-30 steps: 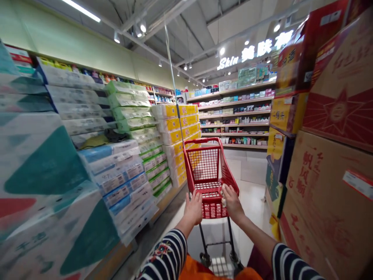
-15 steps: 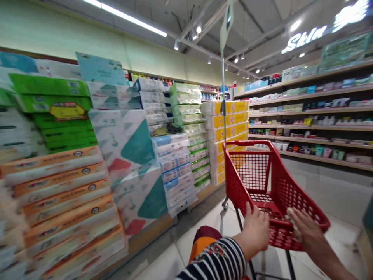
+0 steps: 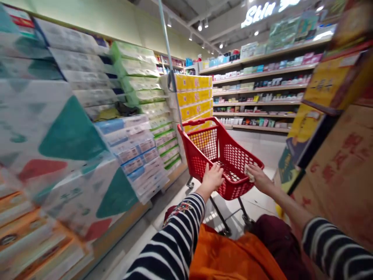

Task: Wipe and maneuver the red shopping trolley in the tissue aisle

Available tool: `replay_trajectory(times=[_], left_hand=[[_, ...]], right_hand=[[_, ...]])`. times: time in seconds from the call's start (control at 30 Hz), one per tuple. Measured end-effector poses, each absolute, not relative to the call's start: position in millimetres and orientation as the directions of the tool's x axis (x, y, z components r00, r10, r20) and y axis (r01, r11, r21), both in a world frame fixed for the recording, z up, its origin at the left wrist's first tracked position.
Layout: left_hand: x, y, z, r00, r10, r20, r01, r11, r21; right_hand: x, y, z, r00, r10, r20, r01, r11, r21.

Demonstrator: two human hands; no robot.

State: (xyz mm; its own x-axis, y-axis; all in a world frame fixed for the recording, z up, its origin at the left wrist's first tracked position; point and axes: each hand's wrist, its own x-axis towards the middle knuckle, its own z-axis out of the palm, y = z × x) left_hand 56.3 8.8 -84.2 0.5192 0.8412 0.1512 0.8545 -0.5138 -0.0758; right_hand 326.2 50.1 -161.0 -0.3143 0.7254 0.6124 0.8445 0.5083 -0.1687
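A small red shopping cart (image 3: pixel 230 155) stands ahead of me in a store aisle, its basket empty, with a thin metal pole (image 3: pixel 169 58) rising from its front left corner. My left hand (image 3: pixel 212 178) grips the near rim of the basket on the left. On the right side of that rim my right hand (image 3: pixel 258 178) is closed, with a small pale thing pressed between fingers and rim. Both sleeves are striped dark and white.
Tall stacks of packaged tissue (image 3: pixel 72 136) line the left side, yellow packs (image 3: pixel 194 95) farther on. Big cardboard boxes (image 3: pixel 340 155) crowd the right. Shelves of small goods (image 3: pixel 256 97) stand beyond. Pale tiled floor (image 3: pixel 256 149) runs ahead.
My view swung left and then back right. The cart now sits centred ahead, tilted in view, and the boxes on the right are back in sight. Both hands stayed on the rim.
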Motion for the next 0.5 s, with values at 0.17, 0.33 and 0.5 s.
replay_trajectory(times=[0.17,0.33,0.5], left_hand=[[53,6,-97,0.431,0.884,0.179,0.901,-0.432,-0.037],[53,1,-96,0.392,0.903,0.178,0.92,-0.388,-0.055],[67,-1,-97,0.401,0.901,0.162,0.916,-0.395,-0.071]], right_hand=[[270,17,-155,-0.302,0.73,0.613,0.839,0.509,-0.193],[217,-10,-147,-0.362,0.712,0.601,0.773,0.59,-0.234],[217,-15,-137,-0.292,0.758,0.583,0.828,0.506,-0.243]])
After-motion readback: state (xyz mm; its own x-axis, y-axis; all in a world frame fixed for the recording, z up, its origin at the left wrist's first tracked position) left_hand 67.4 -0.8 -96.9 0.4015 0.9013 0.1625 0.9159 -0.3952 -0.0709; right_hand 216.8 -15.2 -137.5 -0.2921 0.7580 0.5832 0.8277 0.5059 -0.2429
